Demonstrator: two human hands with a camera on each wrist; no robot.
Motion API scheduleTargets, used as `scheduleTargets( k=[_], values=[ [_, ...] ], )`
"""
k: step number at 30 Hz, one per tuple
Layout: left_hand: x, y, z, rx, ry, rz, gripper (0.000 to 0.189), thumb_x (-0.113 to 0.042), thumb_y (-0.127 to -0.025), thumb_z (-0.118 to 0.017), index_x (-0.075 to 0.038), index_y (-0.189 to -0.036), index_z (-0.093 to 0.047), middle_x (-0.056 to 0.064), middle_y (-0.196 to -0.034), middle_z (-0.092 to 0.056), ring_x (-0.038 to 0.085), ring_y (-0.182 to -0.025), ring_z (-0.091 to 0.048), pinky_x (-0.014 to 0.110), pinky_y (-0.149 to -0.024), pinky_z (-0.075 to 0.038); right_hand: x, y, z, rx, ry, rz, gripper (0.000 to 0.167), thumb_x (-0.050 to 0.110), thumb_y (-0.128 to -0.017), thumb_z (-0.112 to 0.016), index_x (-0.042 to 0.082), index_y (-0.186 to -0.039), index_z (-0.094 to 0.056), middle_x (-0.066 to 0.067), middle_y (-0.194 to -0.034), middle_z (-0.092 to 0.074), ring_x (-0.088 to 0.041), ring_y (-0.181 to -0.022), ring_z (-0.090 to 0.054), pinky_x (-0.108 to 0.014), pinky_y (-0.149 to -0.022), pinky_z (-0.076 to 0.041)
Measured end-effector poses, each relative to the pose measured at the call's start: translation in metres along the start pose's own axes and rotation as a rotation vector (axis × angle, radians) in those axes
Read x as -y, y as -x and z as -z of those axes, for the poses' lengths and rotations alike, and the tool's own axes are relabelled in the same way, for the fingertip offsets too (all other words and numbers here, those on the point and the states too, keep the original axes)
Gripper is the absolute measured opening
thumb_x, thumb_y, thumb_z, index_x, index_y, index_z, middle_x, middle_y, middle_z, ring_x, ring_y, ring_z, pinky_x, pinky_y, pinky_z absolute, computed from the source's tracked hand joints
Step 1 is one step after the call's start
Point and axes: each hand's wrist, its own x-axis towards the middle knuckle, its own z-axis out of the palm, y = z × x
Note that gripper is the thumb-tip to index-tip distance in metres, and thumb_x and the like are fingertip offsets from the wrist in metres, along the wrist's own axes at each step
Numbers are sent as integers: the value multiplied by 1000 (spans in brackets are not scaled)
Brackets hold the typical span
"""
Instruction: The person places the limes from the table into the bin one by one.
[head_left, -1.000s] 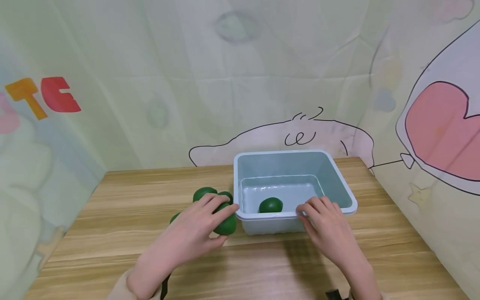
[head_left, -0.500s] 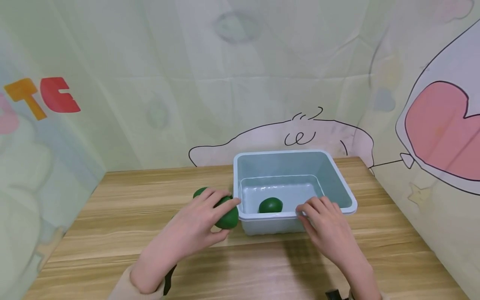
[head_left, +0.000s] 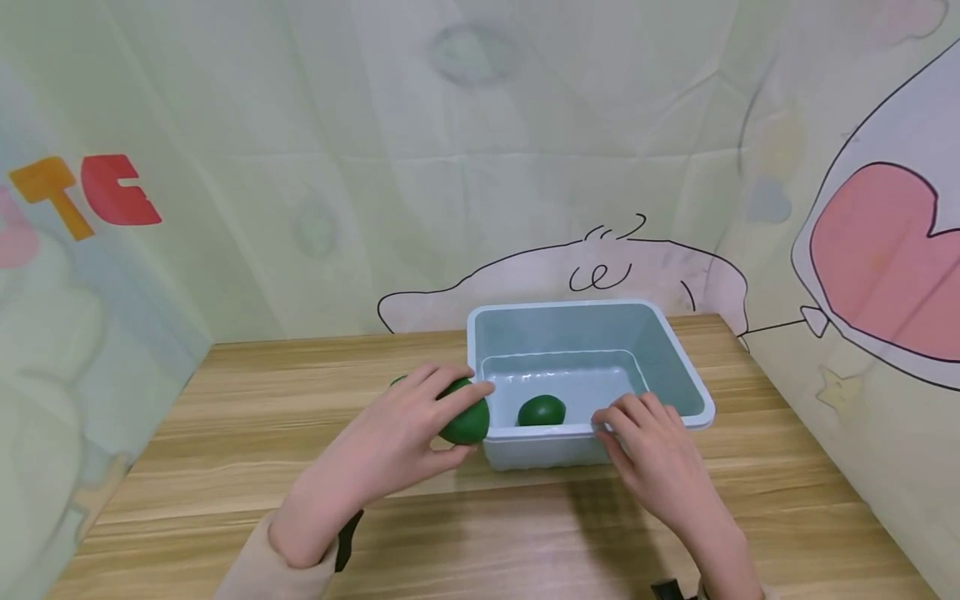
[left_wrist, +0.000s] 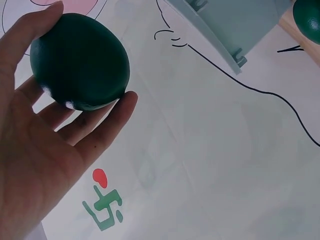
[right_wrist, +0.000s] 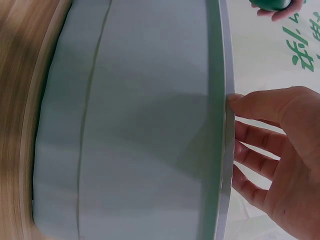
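Observation:
My left hand (head_left: 408, 425) holds a smooth, dark green avocado (head_left: 467, 421) above the table, by the left rim of a light blue plastic basin (head_left: 577, 431). In the left wrist view, thumb and fingers curve round this avocado (left_wrist: 80, 62). Another avocado (head_left: 542, 410) lies inside the basin, near its front wall. Behind my left hand, only a sliver of a further avocado (head_left: 397, 380) shows; the left wrist view has an avocado (left_wrist: 309, 19) on the table at its upper right corner. My right hand (head_left: 651, 442) pinches the basin's front rim, thumb on one side and fingers on the other.
The basin stands on a wood-grain table (head_left: 300, 367), close to its back edge. A printed cloth backdrop (head_left: 315, 208) with cartoon drawings rises behind the table and along both sides.
My left hand has lifted the avocado from the group on the table and carried it up and right to the basin's left rim. The right hand and basin have stayed put.

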Motion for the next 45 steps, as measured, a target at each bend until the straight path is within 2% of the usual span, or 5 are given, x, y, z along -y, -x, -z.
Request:
scheduleTargets(
  k=[10, 26, 35, 39, 45],
  values=[
    [4, -10, 1, 14, 78, 22, 57, -23, -75, -79, -17, -128, -59, 6, -123, -59, 21, -110, -57, 33, -87, -53, 0, 0, 0, 0, -4, -1, 15, 10, -79, -74, 18, -91, -68, 6, -87, -60, -14, -82, -48, -28, -67, -34],
    [9, -26, 2, 33, 108, 32, 53, -24, -79, -75, -17, -129, -58, 4, -125, -57, 21, -118, -51, 31, -90, -51, 1, 0, -1, -4, -6, 7, 13, 11, -81, -71, 17, -91, -68, 5, -86, -59, -14, -81, -48, -29, -67, -34],
    [13, -44, 0, 72, 105, 30, 50, -26, -80, -73, -16, -127, -60, 2, -121, -58, 19, -106, -52, 30, -87, -49, 1, 0, -1, -11, -2, 2, 14, 11, -80, -73, 17, -91, -68, 5, -86, -60, -14, -81, -48, -29, -67, -34],
    [15, -50, -3, 89, 110, 29, 49, -28, -80, -74, -17, -127, -60, 1, -120, -59, 19, -105, -53, 31, -91, -49, 1, 1, -1, -13, -2, 3, 14, 11, -79, -73, 17, -91, -68, 5, -86, -59, -15, -82, -49, -29, -67, -34],
    [17, -58, -6, 86, 125, 32, 48, -29, -81, -74, -19, -126, -60, -1, -119, -59, 17, -107, -51, 28, -86, -49, 1, 0, 0, -6, 1, 6, 13, 11, -80, -72, 17, -92, -68, 5, -86, -60, -15, -82, -49, -29, -67, -34]
  ],
)
